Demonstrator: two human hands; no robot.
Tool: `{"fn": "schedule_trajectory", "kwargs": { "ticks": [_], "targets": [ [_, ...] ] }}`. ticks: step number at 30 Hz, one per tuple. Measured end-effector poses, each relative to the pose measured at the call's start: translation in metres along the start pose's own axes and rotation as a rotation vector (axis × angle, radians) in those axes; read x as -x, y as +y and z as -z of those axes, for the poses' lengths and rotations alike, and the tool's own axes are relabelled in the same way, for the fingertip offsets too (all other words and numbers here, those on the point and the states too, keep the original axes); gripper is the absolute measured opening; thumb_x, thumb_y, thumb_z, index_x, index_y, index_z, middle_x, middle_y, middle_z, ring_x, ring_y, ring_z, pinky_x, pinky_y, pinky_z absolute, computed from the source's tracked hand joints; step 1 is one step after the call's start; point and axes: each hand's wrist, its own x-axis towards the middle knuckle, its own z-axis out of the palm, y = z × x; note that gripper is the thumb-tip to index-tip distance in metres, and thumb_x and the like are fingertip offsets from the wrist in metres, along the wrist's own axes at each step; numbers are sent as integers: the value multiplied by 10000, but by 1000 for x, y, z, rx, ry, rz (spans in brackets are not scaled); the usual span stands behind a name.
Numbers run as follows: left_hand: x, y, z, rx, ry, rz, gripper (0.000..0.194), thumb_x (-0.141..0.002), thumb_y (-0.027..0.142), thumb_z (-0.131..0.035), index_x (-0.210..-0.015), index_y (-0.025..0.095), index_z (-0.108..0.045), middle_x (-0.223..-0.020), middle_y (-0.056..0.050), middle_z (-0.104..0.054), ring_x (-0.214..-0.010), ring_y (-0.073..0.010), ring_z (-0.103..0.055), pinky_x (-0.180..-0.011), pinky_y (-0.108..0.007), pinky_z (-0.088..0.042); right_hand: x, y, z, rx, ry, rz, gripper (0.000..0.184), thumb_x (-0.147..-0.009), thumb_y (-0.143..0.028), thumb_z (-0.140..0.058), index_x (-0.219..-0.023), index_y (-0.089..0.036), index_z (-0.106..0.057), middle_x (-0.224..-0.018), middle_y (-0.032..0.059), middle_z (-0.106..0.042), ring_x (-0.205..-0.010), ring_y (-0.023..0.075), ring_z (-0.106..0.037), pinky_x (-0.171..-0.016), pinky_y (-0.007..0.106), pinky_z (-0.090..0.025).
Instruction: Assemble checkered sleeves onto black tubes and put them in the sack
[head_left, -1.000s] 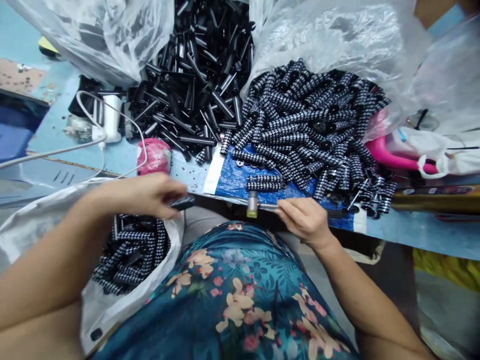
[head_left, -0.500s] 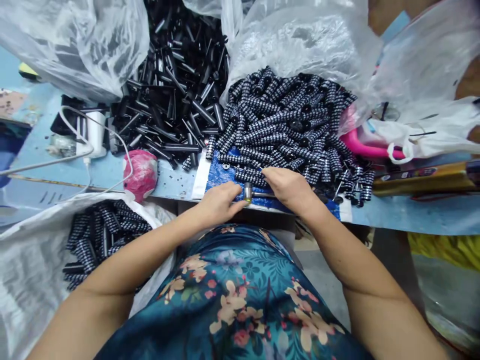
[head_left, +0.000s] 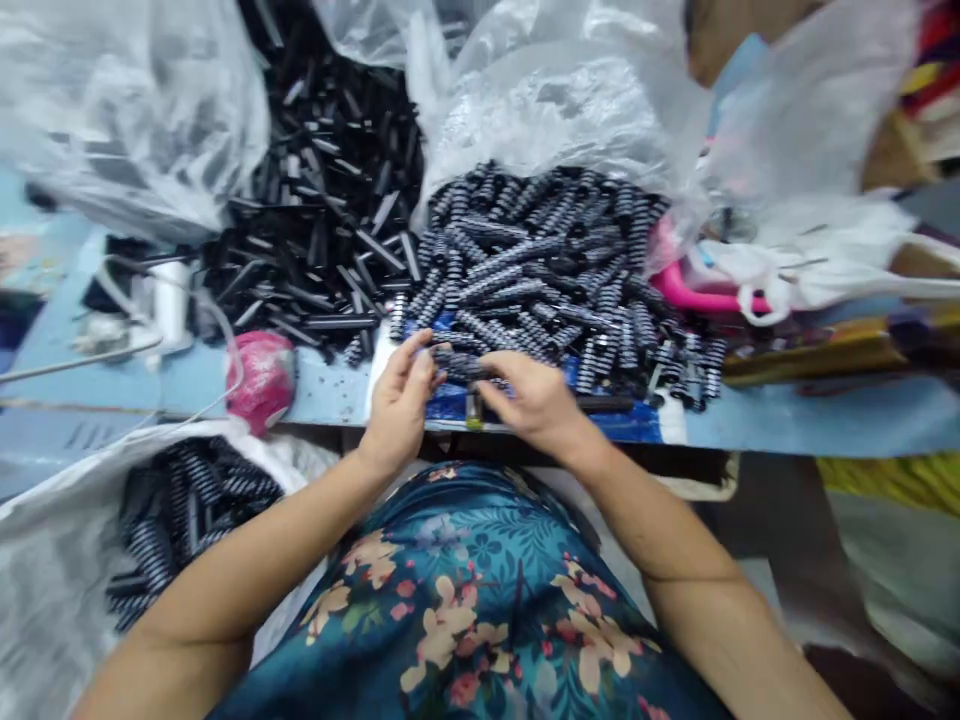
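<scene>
Between my hands lies a black-and-white ridged roller (head_left: pixel 457 366), blurred by motion. The thumb and fingers of my right hand (head_left: pixel 531 402) close on its right end. My left hand (head_left: pixel 401 405) is at its left end, fingertips pinched together; what they hold is too small and smeared to name. Below the roller a small hammer (head_left: pixel 474 410) with a yellow tip lies on the blue mat (head_left: pixel 441 405). Its dark handle (head_left: pixel 606 403) runs to the right, partly hidden behind my right hand. A large heap of similar ridged rollers (head_left: pixel 525 260) rises just beyond.
Smooth black parts (head_left: pixel 322 240) are piled at the back left under plastic bags (head_left: pixel 150 110). A pink wrapped ball (head_left: pixel 261 382) and a white adapter with a cable (head_left: pixel 171 305) sit at left. An open white sack (head_left: pixel 60 560) of ridged rollers stands below. A pink handle (head_left: pixel 705 290) is at right.
My left hand has moved away from the hammer head and up to the roller, its fingers now pinched. My right hand has shifted left and grips the roller. The view has shifted slightly.
</scene>
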Motion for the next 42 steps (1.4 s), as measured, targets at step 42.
{"fn": "schedule_trajectory", "kwargs": {
  "ticks": [42],
  "targets": [
    [25,-8,-64,-202,-696,404,404,-840,538,-724,-874,139,-667,-669,-6,-639,-437,-61,-488,-388,-177,-335,77,-6,25,-1400,353,-738,353,-814,-525,-770,-1043,-264,-699,-997,22,-779,-810,158,-709,-779,346,-631]
  ]
}}
